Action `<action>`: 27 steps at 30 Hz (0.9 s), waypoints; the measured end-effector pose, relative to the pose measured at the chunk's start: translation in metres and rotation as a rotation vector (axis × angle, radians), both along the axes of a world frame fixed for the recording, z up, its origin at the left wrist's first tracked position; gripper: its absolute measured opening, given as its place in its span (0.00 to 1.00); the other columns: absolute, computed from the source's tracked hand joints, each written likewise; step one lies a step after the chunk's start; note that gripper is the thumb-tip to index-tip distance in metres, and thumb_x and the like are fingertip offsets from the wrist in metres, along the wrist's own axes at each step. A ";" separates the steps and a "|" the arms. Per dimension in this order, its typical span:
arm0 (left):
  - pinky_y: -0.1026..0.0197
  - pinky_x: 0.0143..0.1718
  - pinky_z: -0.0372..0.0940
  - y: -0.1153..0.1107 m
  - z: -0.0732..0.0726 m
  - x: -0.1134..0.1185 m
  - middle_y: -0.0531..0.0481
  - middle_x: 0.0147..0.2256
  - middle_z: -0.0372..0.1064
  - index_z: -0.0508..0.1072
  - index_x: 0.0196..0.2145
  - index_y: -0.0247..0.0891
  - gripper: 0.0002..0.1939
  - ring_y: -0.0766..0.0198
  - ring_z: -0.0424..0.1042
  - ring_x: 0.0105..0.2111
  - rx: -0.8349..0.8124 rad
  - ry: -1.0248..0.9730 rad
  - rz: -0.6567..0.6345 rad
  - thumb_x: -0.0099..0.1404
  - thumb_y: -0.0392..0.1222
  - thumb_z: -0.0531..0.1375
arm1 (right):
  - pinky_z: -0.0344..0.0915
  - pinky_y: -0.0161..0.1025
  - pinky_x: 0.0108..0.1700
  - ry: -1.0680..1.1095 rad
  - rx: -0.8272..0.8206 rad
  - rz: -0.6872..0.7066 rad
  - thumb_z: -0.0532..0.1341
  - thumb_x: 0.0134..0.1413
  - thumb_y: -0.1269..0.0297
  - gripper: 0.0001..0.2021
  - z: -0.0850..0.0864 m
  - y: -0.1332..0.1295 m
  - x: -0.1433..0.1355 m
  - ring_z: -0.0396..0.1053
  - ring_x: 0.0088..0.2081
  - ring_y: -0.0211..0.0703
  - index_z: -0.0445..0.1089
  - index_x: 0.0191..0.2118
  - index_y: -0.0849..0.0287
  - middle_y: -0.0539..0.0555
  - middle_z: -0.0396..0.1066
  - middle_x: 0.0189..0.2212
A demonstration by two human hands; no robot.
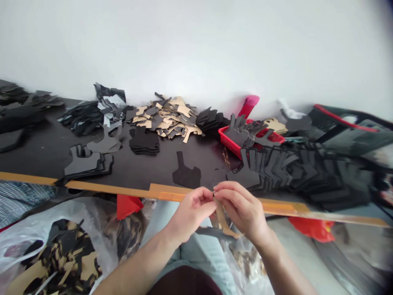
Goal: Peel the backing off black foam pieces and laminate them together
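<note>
My bare left hand [195,211] and right hand [244,209] pinch a thin, tan, sheet-like cutout [221,216] above my pale-blue-clothed lap [210,258]; pulling too hard could tear its narrow end.

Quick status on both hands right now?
Left hand: closed, fingertips pinching the upper end of a tan piece.
Right hand: closed, fingertips pinching the same end.

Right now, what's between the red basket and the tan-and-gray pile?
Black pieces, bunched together between the basket and the pile; the head view shows them.
</note>
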State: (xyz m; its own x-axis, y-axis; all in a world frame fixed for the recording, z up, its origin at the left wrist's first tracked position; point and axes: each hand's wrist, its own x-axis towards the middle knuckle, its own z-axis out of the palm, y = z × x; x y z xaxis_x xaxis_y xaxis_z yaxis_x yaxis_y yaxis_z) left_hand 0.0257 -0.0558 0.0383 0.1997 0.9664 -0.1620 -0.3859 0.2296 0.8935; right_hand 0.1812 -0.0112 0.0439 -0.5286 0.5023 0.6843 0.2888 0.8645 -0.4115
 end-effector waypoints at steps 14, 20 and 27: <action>0.67 0.26 0.65 0.015 -0.019 -0.002 0.55 0.23 0.62 0.63 0.27 0.35 0.14 0.71 0.64 0.23 -0.028 0.113 0.310 0.58 0.49 0.59 | 0.66 0.40 0.52 -0.089 -0.031 -0.004 0.54 0.58 0.77 0.08 -0.021 -0.010 0.008 0.63 0.52 0.45 0.66 0.40 0.60 0.59 0.63 0.44; 0.66 0.24 0.66 0.029 -0.017 -0.023 0.55 0.26 0.66 0.61 0.31 0.36 0.17 0.68 0.70 0.24 -0.036 0.035 0.538 0.54 0.52 0.61 | 0.62 0.43 0.56 -0.162 -0.075 -0.056 0.55 0.58 0.77 0.07 -0.039 -0.029 0.048 0.59 0.56 0.47 0.65 0.38 0.59 0.59 0.64 0.46; 0.63 0.25 0.67 0.032 0.000 -0.027 0.56 0.26 0.67 0.60 0.31 0.37 0.18 0.65 0.72 0.24 0.009 -0.025 0.555 0.52 0.49 0.63 | 0.71 0.34 0.39 -0.314 -0.424 -0.365 0.52 0.63 0.62 0.09 -0.120 -0.101 0.151 0.73 0.38 0.42 0.69 0.38 0.55 0.54 0.73 0.36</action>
